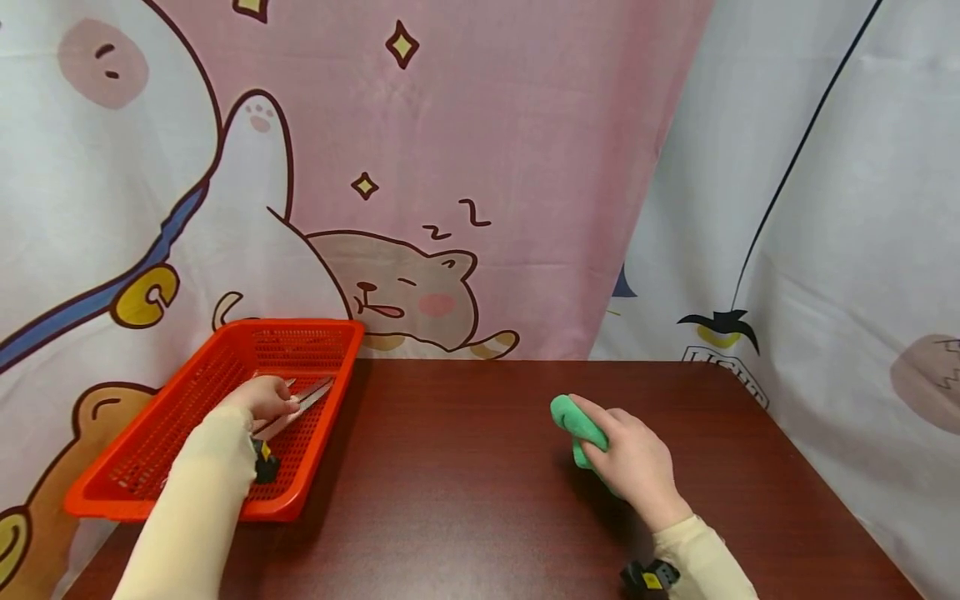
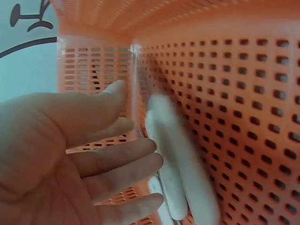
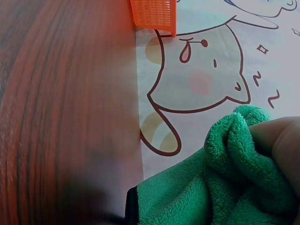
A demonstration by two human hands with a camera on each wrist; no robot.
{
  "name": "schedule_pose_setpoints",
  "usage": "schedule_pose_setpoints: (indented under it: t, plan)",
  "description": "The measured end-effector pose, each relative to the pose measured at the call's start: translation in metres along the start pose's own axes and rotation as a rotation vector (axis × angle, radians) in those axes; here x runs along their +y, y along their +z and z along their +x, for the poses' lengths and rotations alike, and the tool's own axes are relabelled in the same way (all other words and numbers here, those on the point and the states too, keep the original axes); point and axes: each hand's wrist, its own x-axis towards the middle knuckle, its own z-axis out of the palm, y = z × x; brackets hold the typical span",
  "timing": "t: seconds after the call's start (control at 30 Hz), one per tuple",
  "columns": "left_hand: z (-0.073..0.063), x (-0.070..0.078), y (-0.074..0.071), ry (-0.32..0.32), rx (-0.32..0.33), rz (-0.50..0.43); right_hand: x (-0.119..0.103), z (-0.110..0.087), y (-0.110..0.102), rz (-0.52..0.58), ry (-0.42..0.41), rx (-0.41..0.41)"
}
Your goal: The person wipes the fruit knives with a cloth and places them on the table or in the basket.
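Note:
In the head view, my left hand (image 1: 261, 398) is inside the orange-red plastic basket (image 1: 300, 335), beside long items with shiny blades (image 1: 313, 397), seemingly knives. The left wrist view shows their white handles (image 2: 166, 173) lying along the basket's perforated wall, one of them blurred. The fingers there are loosely extended next to the handles, thumb apart, not wrapped round them. Over the table on the right, my right hand (image 1: 630, 450) grips a bunched green cloth (image 1: 581, 425). Up close, the cloth (image 3: 229, 159) is fluffy with a dark edge strip, pinched into folds.
The dark reddish-brown table (image 1: 450, 475) reaches back to a curtain (image 1: 510, 167) printed with cartoon animals. The basket stands at the table's left side. A black device with a yellow mark (image 1: 651, 579) is strapped at the right wrist.

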Motion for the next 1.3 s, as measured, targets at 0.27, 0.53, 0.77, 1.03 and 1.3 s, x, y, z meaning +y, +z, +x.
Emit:
schedule_pose_setpoints:
  t: [0.27, 0.53, 0.77, 1.03, 1.3]
  plan:
    - [-0.012, 0.021, -0.014, 0.1, 0.12, 0.069, -0.009, 0.004, 0.009, 0.002, -0.032, -0.033]
    - [-0.021, 0.061, -0.027, 0.195, 0.227, 0.079, -0.021, 0.01, 0.025, 0.009, -0.145, -0.049]
    - [-0.03, 0.096, -0.023, 0.305, 0.269, 0.086, -0.036, 0.017, 0.04, -0.007, -0.225, -0.085]
    - [-0.04, 0.129, -0.004, 0.385, 0.254, 0.043, -0.052, 0.02, 0.061, -0.063, -0.352, -0.134]
    - [-0.044, 0.149, 0.025, 0.513, 0.27, 0.047, -0.061, 0.019, 0.076, -0.177, -0.466, -0.228]
